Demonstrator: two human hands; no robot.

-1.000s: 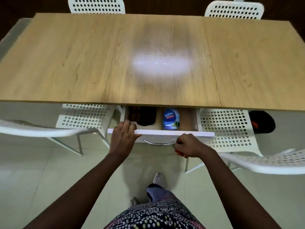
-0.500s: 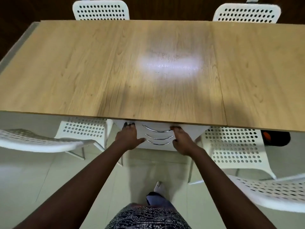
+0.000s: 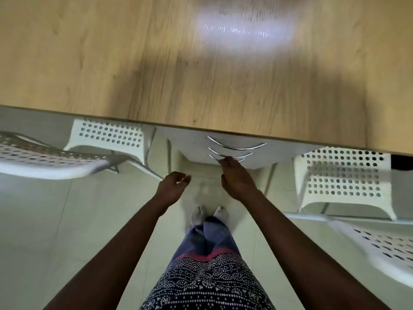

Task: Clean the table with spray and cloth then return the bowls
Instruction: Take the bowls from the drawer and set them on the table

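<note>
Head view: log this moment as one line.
stage: at drawer unit under table | left hand: free, holds nothing | right hand: fingers at lowest handle | drawers: closed

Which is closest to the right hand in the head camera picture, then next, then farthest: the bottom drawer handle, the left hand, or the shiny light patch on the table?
From the right hand:
1. Bottom drawer handle, at its fingertips, just ahead under the table edge.
2. Left hand, off to the left, over the floor.
3. Shiny light patch, far ahead on the table top.
</note>
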